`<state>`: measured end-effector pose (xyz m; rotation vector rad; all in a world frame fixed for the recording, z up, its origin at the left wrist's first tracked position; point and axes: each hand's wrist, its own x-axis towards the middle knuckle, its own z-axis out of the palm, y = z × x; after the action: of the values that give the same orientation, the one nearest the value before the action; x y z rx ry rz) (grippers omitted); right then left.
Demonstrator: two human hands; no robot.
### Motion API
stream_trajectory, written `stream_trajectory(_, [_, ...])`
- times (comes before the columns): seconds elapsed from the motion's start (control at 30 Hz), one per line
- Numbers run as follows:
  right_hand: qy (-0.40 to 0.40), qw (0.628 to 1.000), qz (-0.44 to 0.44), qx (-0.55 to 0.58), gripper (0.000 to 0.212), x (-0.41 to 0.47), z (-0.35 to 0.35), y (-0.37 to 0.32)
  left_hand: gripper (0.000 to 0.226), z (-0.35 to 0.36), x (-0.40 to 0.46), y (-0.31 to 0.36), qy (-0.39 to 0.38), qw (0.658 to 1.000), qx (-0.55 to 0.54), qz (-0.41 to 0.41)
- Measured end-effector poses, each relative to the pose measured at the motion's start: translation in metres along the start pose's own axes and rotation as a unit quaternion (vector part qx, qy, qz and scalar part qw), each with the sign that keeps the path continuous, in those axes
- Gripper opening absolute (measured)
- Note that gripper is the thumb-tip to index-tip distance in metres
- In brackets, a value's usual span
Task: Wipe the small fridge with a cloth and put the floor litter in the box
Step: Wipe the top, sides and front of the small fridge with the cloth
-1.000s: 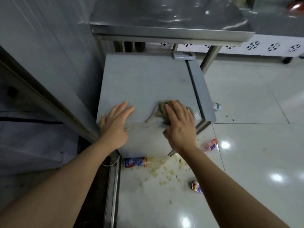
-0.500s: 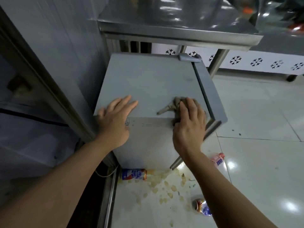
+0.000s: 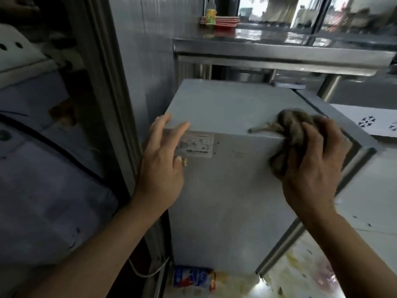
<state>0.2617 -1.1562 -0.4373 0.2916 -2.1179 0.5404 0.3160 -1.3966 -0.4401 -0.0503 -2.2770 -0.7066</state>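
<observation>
The small grey fridge (image 3: 232, 190) stands in front of me, its top and its near side both in view. My right hand (image 3: 313, 162) grips a brown-grey cloth (image 3: 287, 130) bunched over the top edge at the right, pressed onto the upper part of the near side. My left hand (image 3: 161, 160) lies flat with straight fingers on the left of the same side, fingertips reaching the top edge beside a label sticker (image 3: 195, 145). A blue and white litter bottle (image 3: 193, 278) lies on the floor at the fridge's foot. No box is in view.
A steel table (image 3: 279, 52) overhangs the back of the fridge, with a yellow bottle (image 3: 210, 16) on it. A grey wall panel and metal frame (image 3: 111, 104) stand close on the left. Yellowish spilled bits (image 3: 300, 267) dirty the white floor at lower right.
The view has dropped lower and closer to the fridge. My right hand has drawn the cloth from the top over the edge onto the near side. My left hand has slid down onto that side.
</observation>
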Motion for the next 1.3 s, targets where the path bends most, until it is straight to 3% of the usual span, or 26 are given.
stream_trajectory(0.2, [0.071, 0.991, -0.100, 0.049, 0.034, -0.007, 0.050, -0.060, 0.058, 0.005, -0.002, -0.012, 0.044, 0.997, -0.057, 0.021])
stream_trajectory(0.37, [0.093, 0.976, -0.188, 0.060, 0.032, -0.008, 0.068, -0.088, 0.065, 0.013, -0.003, -0.028, 0.040, 0.949, -0.312, 0.008])
stream_trajectory(0.43, [0.079, 0.967, -0.233, 0.061, 0.036, -0.010, 0.072, -0.095, 0.068, 0.010, -0.005, -0.033, 0.044, 0.934, -0.355, -0.001])
stream_trajectory(0.6, [0.036, 0.934, -0.353, 0.027, 0.045, -0.003, 0.079, -0.113, 0.070, 0.001, -0.030, -0.043, 0.061, 0.959, -0.277, -0.014])
stream_trajectory(0.87, [-0.001, 0.887, -0.462, -0.017, 0.048, -0.011, 0.096, -0.121, 0.059, -0.001, -0.058, -0.064, 0.174, 0.974, -0.144, -0.008])
stream_trajectory(1.07, [-0.135, 0.788, -0.595, -0.085, 0.042, -0.111, 0.148, -0.081, 0.057, 0.004, -0.077, -0.074, 0.144, 0.983, -0.110, -0.002])
stream_trajectory(1.13, [-0.145, 0.769, -0.611, -0.121, 0.040, -0.128, 0.156, -0.071, 0.058, 0.005, -0.080, -0.073, 0.117, 0.988, -0.105, 0.003])
stream_trajectory(1.2, [-0.118, 0.777, -0.607, -0.117, 0.044, -0.119, 0.150, -0.069, 0.059, 0.006, -0.079, -0.073, 0.101, 0.990, -0.100, 0.006])
stream_trajectory(1.3, [-0.059, 0.837, -0.538, -0.083, 0.051, -0.076, 0.118, -0.070, 0.061, 0.006, -0.073, -0.070, 0.087, 0.989, -0.121, -0.002])
